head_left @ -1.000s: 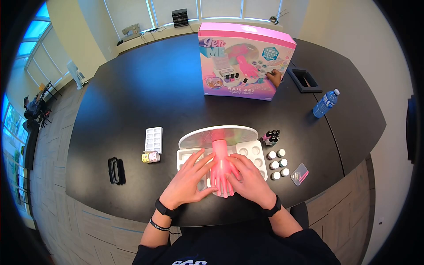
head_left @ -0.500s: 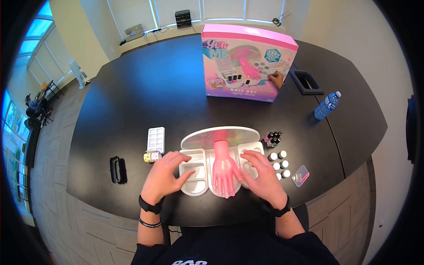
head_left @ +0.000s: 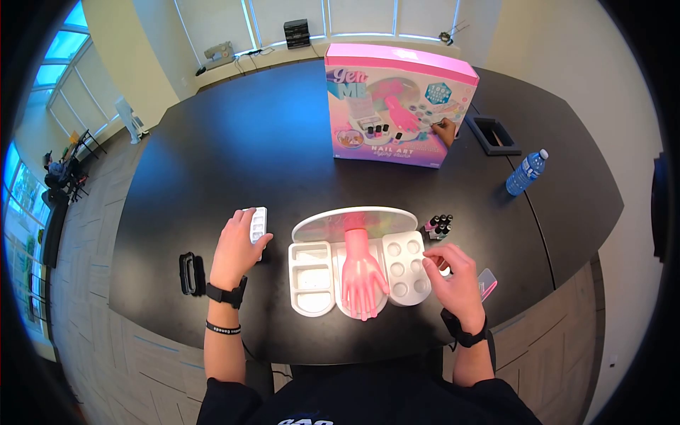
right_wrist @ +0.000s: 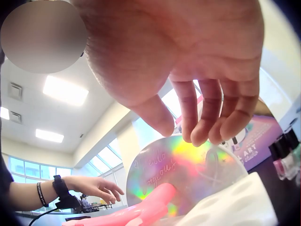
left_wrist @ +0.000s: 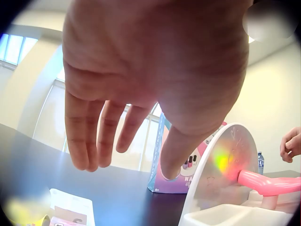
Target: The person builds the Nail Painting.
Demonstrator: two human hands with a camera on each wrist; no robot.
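My left hand (head_left: 237,248) hovers over the small white tray (head_left: 259,225) with square wells, its fingers extended in the left wrist view and holding nothing. Sticker rolls (left_wrist: 28,214) lie below it, covered by the hand in the head view. A pink model hand (head_left: 363,280) rests on the white nail station, in front of a shiny upright backboard (head_left: 326,225). Beside the station's round-welled side (head_left: 405,265) is my right hand (head_left: 457,283), above the white-lidded jars (head_left: 445,271). Its fingers bend loosely with nothing between them, and it hides most jars.
Small nail polish bottles (head_left: 439,227) stand right of the backboard. A clear case with a pink tool (head_left: 487,283) lies partly behind the right hand. Farther back are the pink box (head_left: 397,106), a water bottle (head_left: 526,172) and a black holder (head_left: 494,136). A black object (head_left: 188,274) sits left.
Both hands have come off the pink model hand and spread apart. The left moved left over the small tray and rolls, the right moved right over the jars.
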